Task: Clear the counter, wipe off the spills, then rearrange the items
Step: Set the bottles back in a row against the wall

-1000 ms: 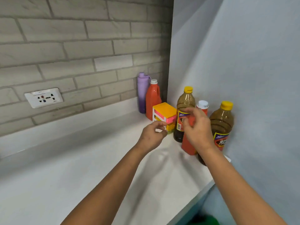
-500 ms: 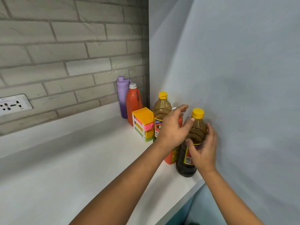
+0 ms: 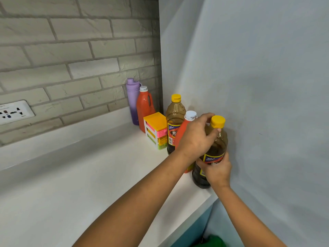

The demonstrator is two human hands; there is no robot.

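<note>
Since a moment ago our left hand (image 3: 196,138) has come over to clamp the near bottle (image 3: 211,150) at its shoulder; our right hand (image 3: 216,171) grips its label; it stands on the tabletop (image 3: 92,184) by the wall, so rearranging looks nearly done.

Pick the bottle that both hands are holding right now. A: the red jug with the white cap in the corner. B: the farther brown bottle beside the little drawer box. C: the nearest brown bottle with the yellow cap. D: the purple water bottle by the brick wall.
C: the left hand wraps the shoulder and the right hand grips the label of the nearest brown bottle; the other bottles stand untouched.
</note>
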